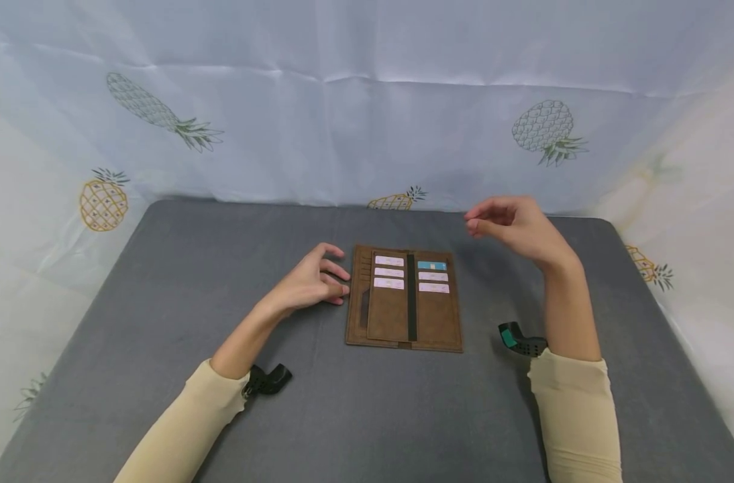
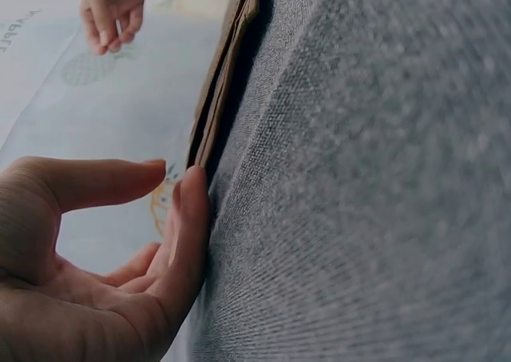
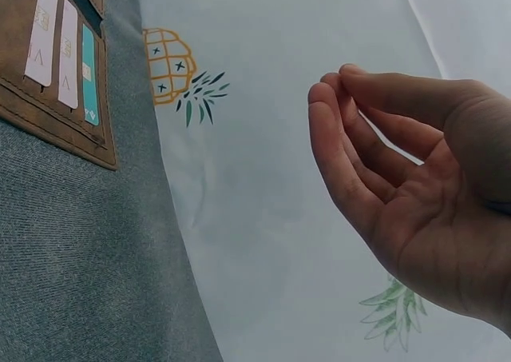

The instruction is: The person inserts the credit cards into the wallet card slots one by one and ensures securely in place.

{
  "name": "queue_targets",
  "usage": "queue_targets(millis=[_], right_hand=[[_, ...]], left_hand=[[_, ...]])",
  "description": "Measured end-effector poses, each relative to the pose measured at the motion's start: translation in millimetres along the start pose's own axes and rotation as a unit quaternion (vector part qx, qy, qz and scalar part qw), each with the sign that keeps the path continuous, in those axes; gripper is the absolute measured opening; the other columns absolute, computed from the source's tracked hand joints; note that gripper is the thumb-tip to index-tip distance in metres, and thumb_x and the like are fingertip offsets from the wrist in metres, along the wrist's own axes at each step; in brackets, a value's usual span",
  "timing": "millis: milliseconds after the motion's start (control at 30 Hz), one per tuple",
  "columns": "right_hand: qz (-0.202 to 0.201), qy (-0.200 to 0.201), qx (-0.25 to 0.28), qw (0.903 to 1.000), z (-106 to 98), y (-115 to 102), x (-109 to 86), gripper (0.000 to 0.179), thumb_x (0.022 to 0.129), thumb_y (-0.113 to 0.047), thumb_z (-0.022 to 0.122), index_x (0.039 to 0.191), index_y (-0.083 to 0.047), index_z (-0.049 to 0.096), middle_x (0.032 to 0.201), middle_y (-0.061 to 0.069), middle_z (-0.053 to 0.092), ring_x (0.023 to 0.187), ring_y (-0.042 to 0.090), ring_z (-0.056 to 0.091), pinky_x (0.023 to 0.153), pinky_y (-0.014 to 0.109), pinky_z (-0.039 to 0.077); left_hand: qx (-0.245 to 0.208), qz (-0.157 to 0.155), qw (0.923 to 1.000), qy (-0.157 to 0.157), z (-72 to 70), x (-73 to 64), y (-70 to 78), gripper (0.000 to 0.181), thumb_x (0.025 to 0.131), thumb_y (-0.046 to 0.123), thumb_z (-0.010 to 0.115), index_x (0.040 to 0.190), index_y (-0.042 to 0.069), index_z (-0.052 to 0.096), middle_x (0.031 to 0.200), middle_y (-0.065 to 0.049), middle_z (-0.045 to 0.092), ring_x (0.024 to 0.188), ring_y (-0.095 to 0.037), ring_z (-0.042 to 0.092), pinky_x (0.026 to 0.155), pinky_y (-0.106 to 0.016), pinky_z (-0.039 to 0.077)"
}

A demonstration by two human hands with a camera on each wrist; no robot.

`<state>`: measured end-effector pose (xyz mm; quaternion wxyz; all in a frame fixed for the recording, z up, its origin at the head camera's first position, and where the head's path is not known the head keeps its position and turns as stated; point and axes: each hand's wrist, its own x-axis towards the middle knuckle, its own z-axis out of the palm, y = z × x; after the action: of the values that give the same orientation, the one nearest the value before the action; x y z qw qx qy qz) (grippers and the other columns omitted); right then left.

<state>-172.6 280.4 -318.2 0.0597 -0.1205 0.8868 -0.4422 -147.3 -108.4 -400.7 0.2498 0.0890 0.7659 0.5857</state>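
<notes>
A brown wallet (image 1: 386, 318) lies unfolded on the grey table, with pale pink cards (image 1: 389, 273) in its slots on both halves. One blue card (image 1: 432, 265) sits in the top slot of the right half. Beside the wallet's left edge is my left hand (image 1: 312, 278), its thumb and fingers apart with nothing between them. In the left wrist view a fingertip (image 2: 192, 188) meets the wallet's edge; I cannot tell whether it touches. My right hand (image 1: 518, 227) hovers beyond the wallet's upper right, fingers loosely bent toward the thumb, holding nothing visible.
The grey cloth-covered table (image 1: 403, 416) ends at a hanging pale curtain (image 1: 343, 141) printed with pineapples. Black wrist mounts (image 1: 270, 380) protrude from the sleeves, close above the table.
</notes>
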Motion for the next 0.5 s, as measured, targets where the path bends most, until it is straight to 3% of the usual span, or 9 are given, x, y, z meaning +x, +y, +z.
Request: queue_targets(millis=[233, 500], right_hand=[[0.005, -0.005, -0.013, 0.9999, 0.8, 0.0, 1.8, 0.022, 0.107, -0.014, 0.069, 0.124, -0.001, 0.075, 0.109, 0.012, 0.08, 0.093, 0.006, 0.075, 0.085, 0.018, 0.062], [-0.012, -0.015, -0.004, 0.9998, 4.7, 2.5, 2.2, 0.025, 0.107, -0.016, 0.071, 0.125, 0.001, 0.073, 0.098, -0.013, 0.077, 0.093, 0.003, 0.074, 0.086, 0.016, 0.06]], left_hand=[[0.009, 0.009, 0.9999, -0.003, 0.8, 2.6, -2.5, 0.067, 0.096, -0.003, 0.073, 0.154, -0.001, 0.039, 0.13, -0.028, 0.066, 0.094, -0.021, 0.077, 0.084, -0.037, 0.069], [0.016, 0.011, 0.9997, -0.011, -0.2, 5.1, -6.0, 0.064, 0.096, -0.003, 0.073, 0.152, -0.003, 0.041, 0.128, -0.028, 0.066, 0.092, -0.021, 0.076, 0.083, -0.037, 0.069]])
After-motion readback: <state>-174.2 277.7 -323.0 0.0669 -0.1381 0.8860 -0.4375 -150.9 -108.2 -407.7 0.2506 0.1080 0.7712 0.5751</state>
